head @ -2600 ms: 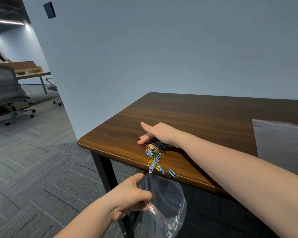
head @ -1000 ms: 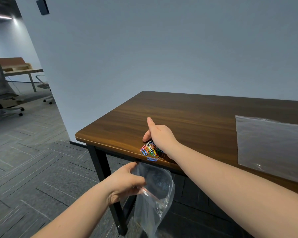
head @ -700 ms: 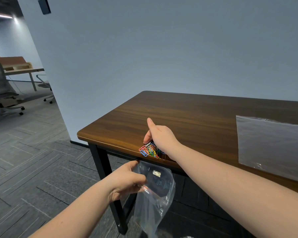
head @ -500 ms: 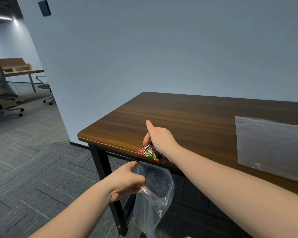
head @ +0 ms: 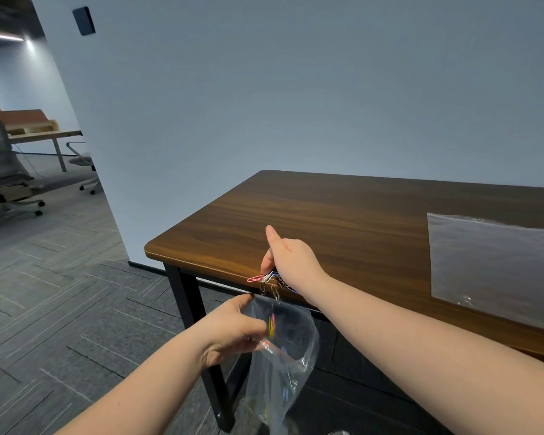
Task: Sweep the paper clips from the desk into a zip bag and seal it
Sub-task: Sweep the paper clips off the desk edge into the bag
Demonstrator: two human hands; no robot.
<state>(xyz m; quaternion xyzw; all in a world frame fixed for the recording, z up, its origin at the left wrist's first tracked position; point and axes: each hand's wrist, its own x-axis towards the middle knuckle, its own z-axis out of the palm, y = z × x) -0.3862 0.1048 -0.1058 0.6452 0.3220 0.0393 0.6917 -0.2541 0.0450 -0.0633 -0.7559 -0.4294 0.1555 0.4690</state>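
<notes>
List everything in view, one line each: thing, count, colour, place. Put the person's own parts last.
desk: one, dark brown wood top, black legs, against the wall.
paper clips: a cluster, mixed colours, at the desk's near edge, some falling; exact count cannot be told.
zip bag: one, clear, held open below the desk edge, a few clips inside.
second clear bag: one, flat on the desk, right.
office chair: one, grey, far left.
wall: pale grey.
left hand: grips the zip bag's mouth.
right hand: on the clips, thumb raised.

The room is dim and grey. A ceiling light (head: pixel 0 35) glows far left. Falling paper clips (head: pixel 271 324) look blurry. Edges bend.
</notes>
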